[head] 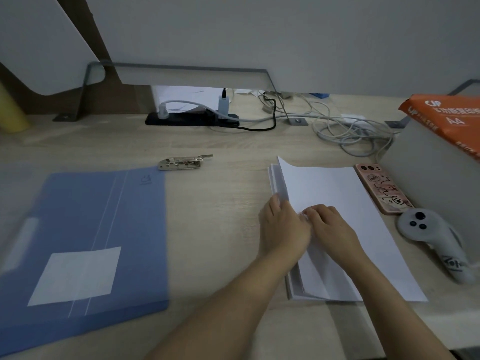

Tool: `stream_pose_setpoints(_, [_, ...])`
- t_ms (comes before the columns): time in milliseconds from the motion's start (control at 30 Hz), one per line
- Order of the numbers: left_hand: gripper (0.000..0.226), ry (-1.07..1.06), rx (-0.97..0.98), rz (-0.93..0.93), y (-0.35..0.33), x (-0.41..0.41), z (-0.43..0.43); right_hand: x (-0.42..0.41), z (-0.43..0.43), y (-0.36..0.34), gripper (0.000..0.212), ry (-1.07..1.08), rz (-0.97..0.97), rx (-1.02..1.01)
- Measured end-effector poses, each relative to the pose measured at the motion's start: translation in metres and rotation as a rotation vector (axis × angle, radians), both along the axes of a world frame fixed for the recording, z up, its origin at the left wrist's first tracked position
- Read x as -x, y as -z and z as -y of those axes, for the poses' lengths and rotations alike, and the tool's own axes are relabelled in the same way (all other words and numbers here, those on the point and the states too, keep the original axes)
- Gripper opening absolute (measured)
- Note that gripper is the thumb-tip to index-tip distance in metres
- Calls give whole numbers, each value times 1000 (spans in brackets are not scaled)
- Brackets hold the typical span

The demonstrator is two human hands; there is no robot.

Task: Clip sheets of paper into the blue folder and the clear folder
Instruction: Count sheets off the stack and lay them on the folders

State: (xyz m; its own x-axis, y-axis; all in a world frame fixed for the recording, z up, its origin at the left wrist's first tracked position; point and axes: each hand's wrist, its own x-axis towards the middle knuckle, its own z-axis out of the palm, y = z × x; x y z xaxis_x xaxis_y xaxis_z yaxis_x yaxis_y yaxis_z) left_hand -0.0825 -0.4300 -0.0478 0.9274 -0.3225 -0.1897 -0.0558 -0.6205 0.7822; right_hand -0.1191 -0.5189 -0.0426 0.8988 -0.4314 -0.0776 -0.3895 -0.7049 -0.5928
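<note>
A blue folder (85, 245) lies shut on the left of the desk, with a white label on its cover. A stack of white paper (345, 229) lies on the right. Both hands meet at the stack's left edge. My left hand (283, 229) pinches the top sheets (324, 185), whose left edge is lifted and curled up. My right hand (330, 229) rests on those same sheets, fingers closed at the lifted edge. A loose metal clip mechanism (181, 162) lies on the desk behind the folder. No clear folder is in view.
A phone in a pink case (381, 188) and a grey controller (436, 242) lie right of the stack. An orange A4 paper pack (446, 118) sits on a grey box at far right. A black power strip (192, 118) and tangled cables (350, 128) lie behind.
</note>
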Motion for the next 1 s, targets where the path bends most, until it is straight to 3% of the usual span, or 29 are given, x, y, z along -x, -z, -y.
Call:
stream_pose_setpoints(233, [54, 57, 95, 20, 18, 2, -6, 0, 0, 1, 34, -4, 4, 24])
stream_pose_setpoints(600, [56, 102, 83, 39, 12, 10, -4, 0, -4, -2, 30, -42, 23, 60])
stream_pose_setpoints(733, [41, -18, 260, 119, 13, 12, -6, 2, -4, -5, 33, -58, -7, 98])
stream_pose_setpoints(867, [43, -166, 355, -137, 3, 5, -8, 1, -6, -3, 33, -13, 4, 34])
stream_pose_setpoints(1000, [42, -144, 349, -340, -2, -10, -7, 2, -6, -2, 34, 40, -3, -15])
